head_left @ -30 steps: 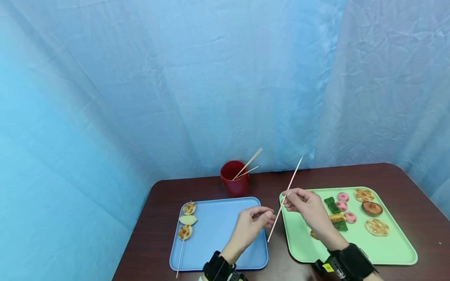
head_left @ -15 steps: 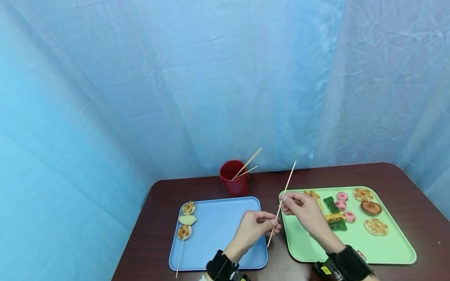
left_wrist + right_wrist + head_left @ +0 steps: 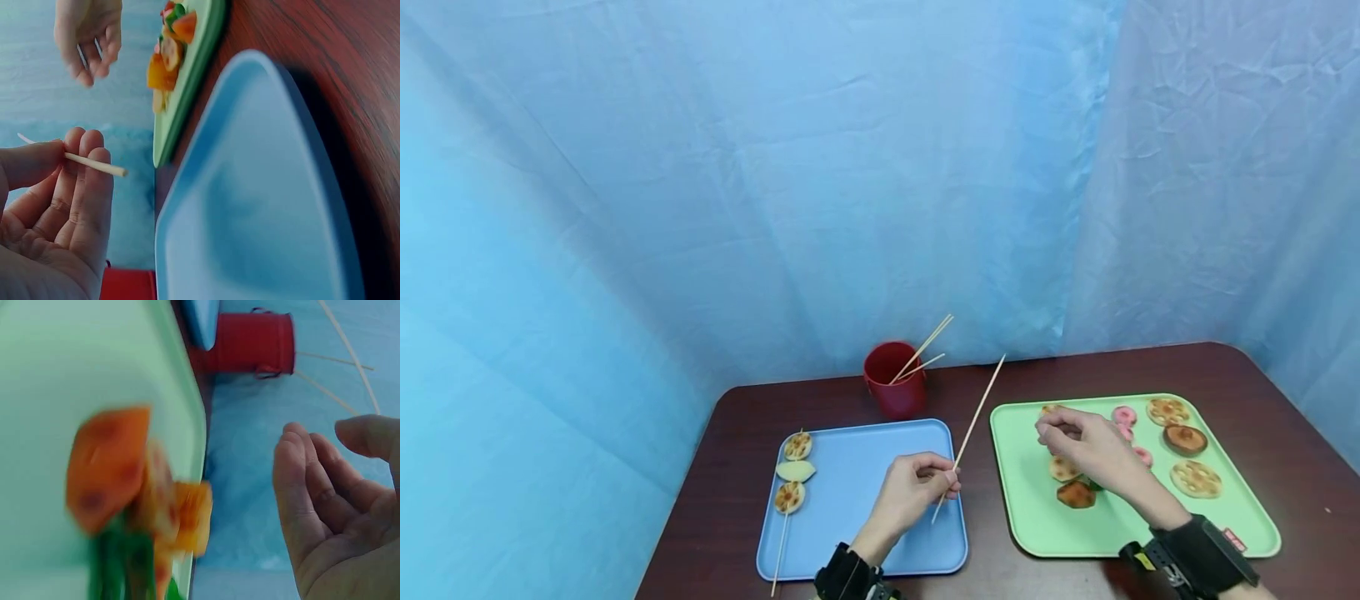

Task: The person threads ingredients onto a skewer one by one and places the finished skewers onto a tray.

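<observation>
My left hand (image 3: 917, 492) pinches a thin wooden skewer (image 3: 979, 408) between thumb and fingers, over the right side of the blue tray (image 3: 880, 442). The skewer slants up to the right, its pointed tip highest; in the left wrist view its blunt end (image 3: 115, 169) sticks out past the fingers. My right hand (image 3: 1097, 450) hovers over the left part of the green tray (image 3: 1180, 533), fingers loosely bent and holding nothing. Below it lie food pieces, among them a brown-orange chunk (image 3: 1077, 494) and a round slice (image 3: 1063, 468); the hand hides others.
A red bucket (image 3: 897, 400) with several skewers stands behind the blue tray. On that tray's left side lies a skewer threaded with round slices (image 3: 789, 497) and a pale green piece (image 3: 795, 471). The green tray also bears a mushroom cap (image 3: 1184, 439) and pink rings (image 3: 1124, 415).
My right hand has let go of the skewer and moved right over the green tray. My left hand has taken hold of the skewer and drawn it left.
</observation>
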A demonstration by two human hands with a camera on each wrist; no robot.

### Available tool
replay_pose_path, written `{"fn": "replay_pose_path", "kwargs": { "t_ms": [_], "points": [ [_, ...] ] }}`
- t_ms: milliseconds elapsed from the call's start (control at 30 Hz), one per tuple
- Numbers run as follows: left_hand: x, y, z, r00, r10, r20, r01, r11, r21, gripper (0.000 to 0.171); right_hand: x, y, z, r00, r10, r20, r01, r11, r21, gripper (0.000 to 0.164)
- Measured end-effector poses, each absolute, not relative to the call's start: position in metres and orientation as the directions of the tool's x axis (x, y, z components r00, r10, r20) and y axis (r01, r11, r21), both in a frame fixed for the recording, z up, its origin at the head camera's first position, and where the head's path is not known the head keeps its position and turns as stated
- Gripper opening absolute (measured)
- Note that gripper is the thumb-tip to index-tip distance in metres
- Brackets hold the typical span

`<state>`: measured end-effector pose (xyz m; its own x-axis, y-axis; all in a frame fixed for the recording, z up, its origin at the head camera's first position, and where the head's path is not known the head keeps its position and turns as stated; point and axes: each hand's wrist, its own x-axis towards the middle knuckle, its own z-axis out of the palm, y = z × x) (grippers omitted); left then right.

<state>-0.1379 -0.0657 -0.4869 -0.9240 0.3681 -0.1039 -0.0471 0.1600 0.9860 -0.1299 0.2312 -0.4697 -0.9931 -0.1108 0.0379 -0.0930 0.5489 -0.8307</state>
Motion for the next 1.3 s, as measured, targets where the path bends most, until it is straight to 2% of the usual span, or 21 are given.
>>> {"fn": "replay_pose_path", "kwargs": {
  "t_ms": [167, 567, 967, 1300],
  "points": [
    [-0.14, -0.079, -0.491, -0.939, 0.329, -0.098, -0.027, 0.214, 0.976, 0.013, -0.124, 0.243, -0.472, -0.983, -0.176, 0.049, -0.155, 0.661, -0.734, 0.025],
    [-0.143, -0.094, -0.495, -0.957, 0.278, -0.081, 0.0, 0.28, 0.96, 0.015, -0.107, 0.262, -0.487, -0.945, -0.323, 0.043, -0.288, 0.767, -0.574, 0.009],
    [-0.143, -0.098, -0.498, -0.965, 0.251, -0.08, 0.012, 0.345, 0.939, 0.013, -0.096, 0.254, -0.502, -0.93, -0.349, 0.116, -0.365, 0.842, -0.396, 0.016],
    [-0.142, -0.098, -0.501, -0.968, 0.237, -0.076, 0.011, 0.347, 0.938, 0.013, -0.087, 0.241, -0.509, -0.942, -0.308, 0.134, -0.332, 0.909, -0.25, 0.024]
  ]
}}
